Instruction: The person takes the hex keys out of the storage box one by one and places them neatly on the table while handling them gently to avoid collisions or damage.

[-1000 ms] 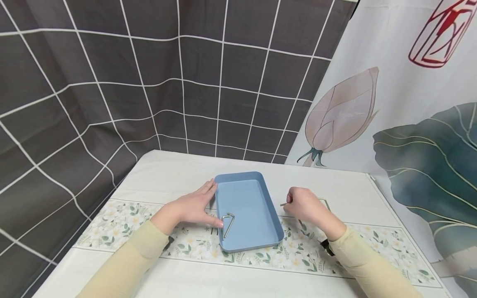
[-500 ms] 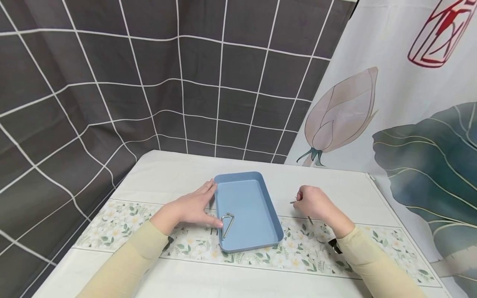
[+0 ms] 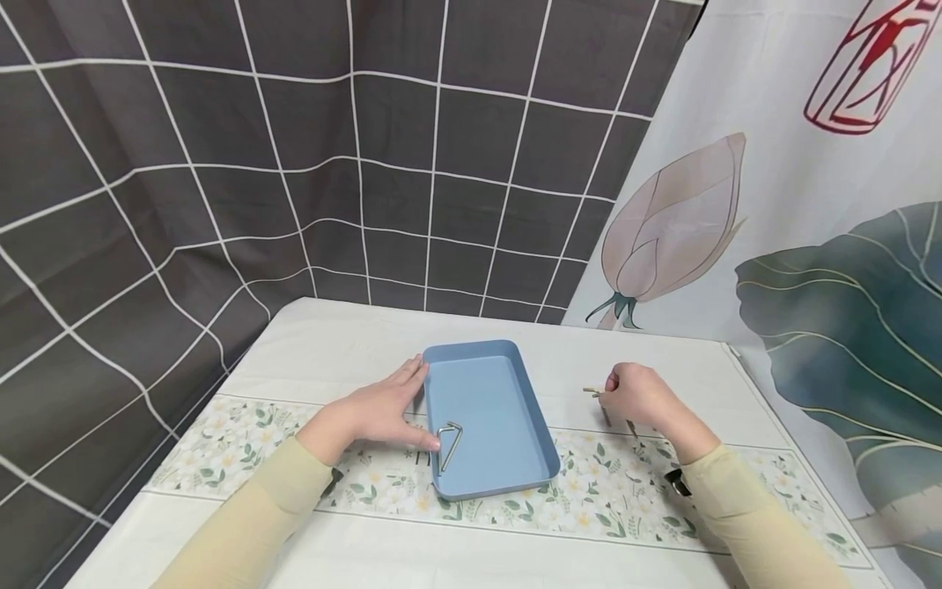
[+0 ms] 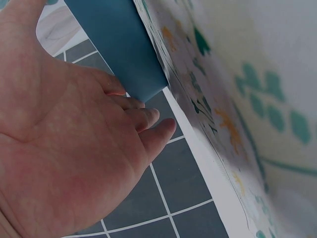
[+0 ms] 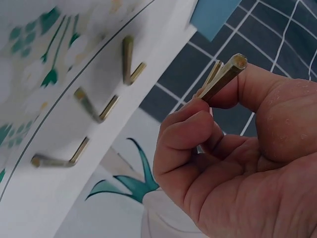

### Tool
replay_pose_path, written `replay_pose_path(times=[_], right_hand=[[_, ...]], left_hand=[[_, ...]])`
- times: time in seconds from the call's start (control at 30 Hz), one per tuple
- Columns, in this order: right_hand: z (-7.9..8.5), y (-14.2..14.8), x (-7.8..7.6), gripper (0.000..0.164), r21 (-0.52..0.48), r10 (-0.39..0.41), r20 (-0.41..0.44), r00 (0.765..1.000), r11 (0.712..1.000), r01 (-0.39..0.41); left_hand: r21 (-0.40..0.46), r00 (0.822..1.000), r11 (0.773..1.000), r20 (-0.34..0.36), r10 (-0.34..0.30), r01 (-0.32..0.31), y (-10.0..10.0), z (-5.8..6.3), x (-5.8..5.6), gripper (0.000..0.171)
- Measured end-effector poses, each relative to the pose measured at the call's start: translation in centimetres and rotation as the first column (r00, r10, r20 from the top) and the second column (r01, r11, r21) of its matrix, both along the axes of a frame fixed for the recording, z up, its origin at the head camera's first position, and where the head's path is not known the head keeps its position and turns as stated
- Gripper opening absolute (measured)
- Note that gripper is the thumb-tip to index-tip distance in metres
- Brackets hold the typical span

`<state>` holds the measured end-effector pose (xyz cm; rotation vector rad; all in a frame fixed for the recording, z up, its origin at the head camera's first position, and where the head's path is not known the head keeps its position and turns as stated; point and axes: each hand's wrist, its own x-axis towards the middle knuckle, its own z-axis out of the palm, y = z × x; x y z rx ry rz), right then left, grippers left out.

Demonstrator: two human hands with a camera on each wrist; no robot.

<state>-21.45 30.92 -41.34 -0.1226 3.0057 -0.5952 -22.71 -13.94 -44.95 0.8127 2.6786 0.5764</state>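
My left hand (image 3: pixel 383 411) rests with extended fingers along the left wall of a blue tray (image 3: pixel 491 384), its thumb over the rim. In the left wrist view the fingertips lie at the tray's wall (image 4: pixel 119 47). Bent metal Allen keys (image 3: pixel 450 446) lie in the tray's near left corner. To the right of the tray, my right hand (image 3: pixel 639 397) pinches a brassy Allen key (image 5: pixel 225 78) between thumb and curled fingers; a second thin metal piece shows beside it. Below that hand, the right wrist view shows three L-shaped Allen keys (image 5: pixel 96 106) on the table.
A white cloth with a floral band (image 3: pixel 581 507) covers the table. Behind it hangs a dark gridded curtain (image 3: pixel 397 196), with a white curtain printed with a flower (image 3: pixel 673 217) at the right.
My right hand has moved to the right, away from the tray, with metal showing at its fingertips, and now covers the key outline seen to its right earlier. My left hand has stayed put.
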Motion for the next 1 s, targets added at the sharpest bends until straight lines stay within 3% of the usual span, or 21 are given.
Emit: replay_pose_path(times=[1.0], right_hand=[[-1.1,5.4,-1.5,0.01,-0.018,-0.049,0.031,0.998,0.999,0.05]], left_hand=[[-0.014,1.0,1.0,0.001,-0.005,0.005,0.1,0.1,-0.1,0.142]])
